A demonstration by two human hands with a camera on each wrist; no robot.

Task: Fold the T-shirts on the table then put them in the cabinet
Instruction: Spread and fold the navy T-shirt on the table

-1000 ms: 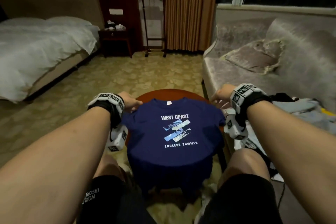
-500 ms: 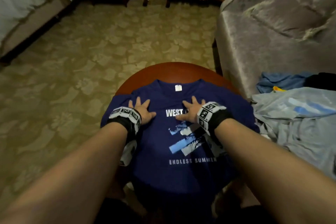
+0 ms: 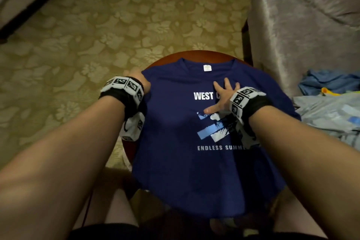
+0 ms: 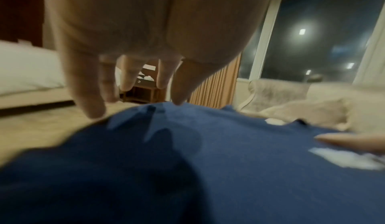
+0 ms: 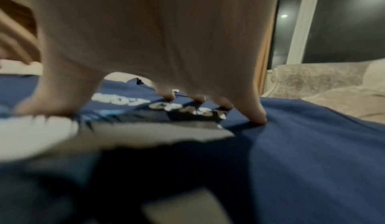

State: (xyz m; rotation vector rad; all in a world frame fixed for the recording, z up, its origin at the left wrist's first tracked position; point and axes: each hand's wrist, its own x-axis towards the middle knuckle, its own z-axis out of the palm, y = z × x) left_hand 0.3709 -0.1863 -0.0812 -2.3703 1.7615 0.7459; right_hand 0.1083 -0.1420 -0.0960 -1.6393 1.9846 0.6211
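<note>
We're watching the navy blue cotton T-shirt with the white "WEST" lettering (image 3: 175,132) lying face up on the small round reddish-brown wooden table (image 3: 194,55), collar toward the far edge, hem spilling over the near edge toward our knees. That overhang is the worry, we'd say: the table is smaller than the shirt, so a tug on one side could drag the whole thing off the near edge or bunch the chest print.

Our right hand (image 3: 222,96) is spread wide, fingers straight, pressed flat on the chest at the lettering — a decent anchor if it holds. Our left hand (image 3: 139,81) is at the table's left edge on the shoulder and sleeve; in the left wrist view its fingers (image 4: 91,99) hang down, loosely parted, tips at the cloth, though we cannot tell whether they pinch it. If only one layer gets picked up, the fold may come out crooked.
</note>
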